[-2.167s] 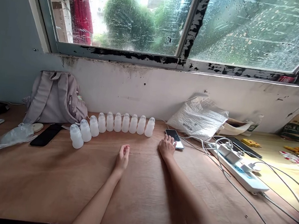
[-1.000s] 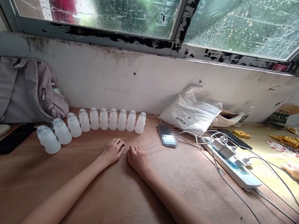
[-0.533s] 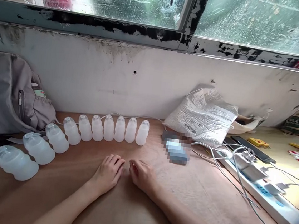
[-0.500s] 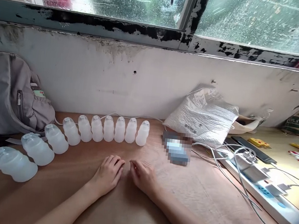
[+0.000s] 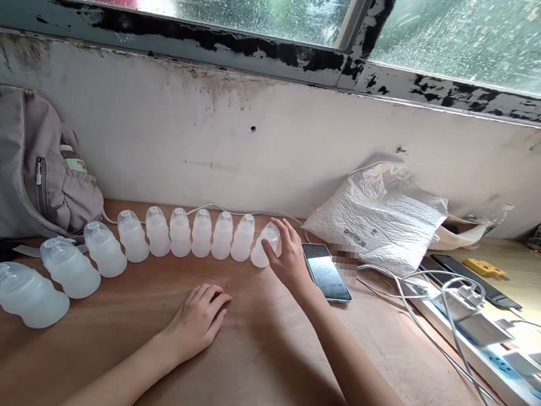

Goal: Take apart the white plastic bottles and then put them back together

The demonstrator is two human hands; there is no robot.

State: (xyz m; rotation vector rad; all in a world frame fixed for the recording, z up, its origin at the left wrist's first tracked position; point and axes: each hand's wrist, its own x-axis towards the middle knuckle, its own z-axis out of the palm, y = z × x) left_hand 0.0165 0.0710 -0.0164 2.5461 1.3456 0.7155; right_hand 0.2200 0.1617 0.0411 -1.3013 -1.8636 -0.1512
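Note:
A curved row of several frosted white baby bottles [image 5: 201, 237] with clear caps stands upright along the back and left of the wooden table [image 5: 230, 381]. My right hand [image 5: 287, 252] is at the right end of the row, thumb and fingers spread around the last bottle [image 5: 259, 254]. Its fingers partly cover that bottle, and whether they touch it I cannot tell. Palm down, my left hand [image 5: 200, 315] rests on the tabletop in front of the row, fingers loosely bent and holding nothing.
A phone [image 5: 327, 273] lies right of my right hand, before a silvery bag [image 5: 381, 212]. Farther right are a white power strip [image 5: 501, 366] with chargers and loose cables, and a dark phone [image 5: 480, 285]. A grey backpack [image 5: 25, 162] sits at the left by the wall.
My right hand has left its place beside my left hand, moving forward and right to the last bottle while its fingers spread. My left hand stays put. The view has shifted slightly.

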